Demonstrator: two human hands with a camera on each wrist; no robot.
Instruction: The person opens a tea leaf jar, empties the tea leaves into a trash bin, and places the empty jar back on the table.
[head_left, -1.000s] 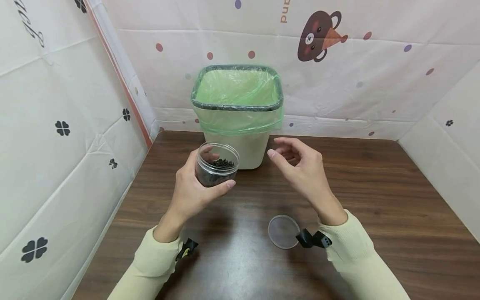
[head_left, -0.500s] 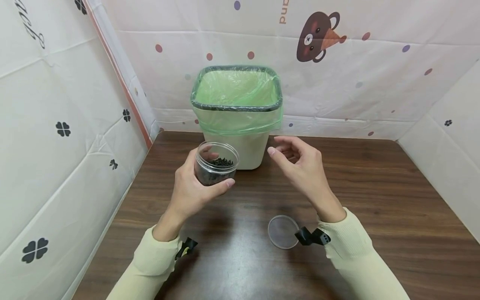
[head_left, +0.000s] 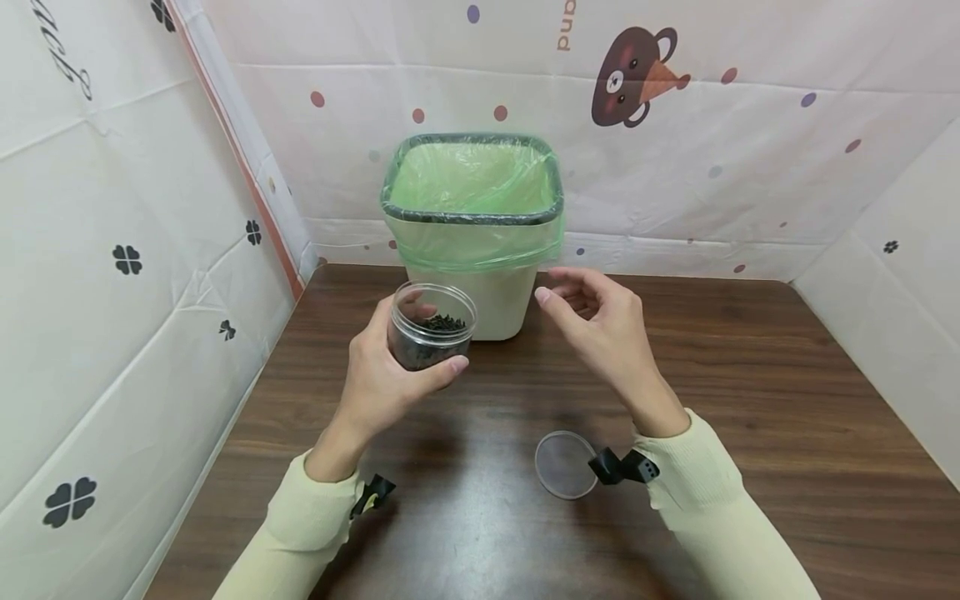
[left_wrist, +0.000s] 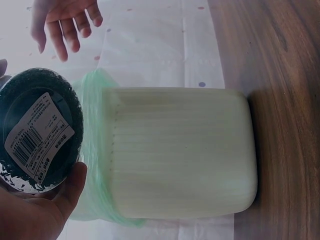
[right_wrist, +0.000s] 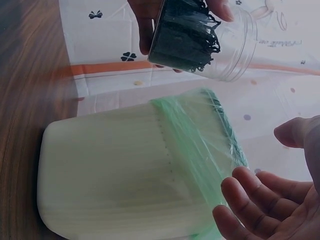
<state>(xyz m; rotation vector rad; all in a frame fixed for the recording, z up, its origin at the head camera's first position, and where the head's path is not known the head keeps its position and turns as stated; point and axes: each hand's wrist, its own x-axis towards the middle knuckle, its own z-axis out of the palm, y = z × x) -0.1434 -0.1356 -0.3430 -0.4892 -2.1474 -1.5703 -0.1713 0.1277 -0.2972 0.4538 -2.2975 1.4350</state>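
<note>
- Left hand (head_left: pixel 382 367) curls fingers and thumb round the jar (head_left: pixel 429 354); it is held above the table (head_left: pixel 750 400), mouth upward, bin (head_left: pixel 502 304) at 1 o'clock;
- right hand (head_left: pixel 603 321) sits at the jar's 3 o'clock, fingers loosely bent, thumb apart; a gap separates hand and jar;
- clear disc (head_left: pixel 566 464) lies between 4 and 5 o'clock; the table's far edge shows either side of the bin;
- label (left_wrist: pixel 40 137) on the jar's base carries a barcode, print too small to read; "and" shows sideways on the back sheet (head_left: pixel 712 167).
</note>
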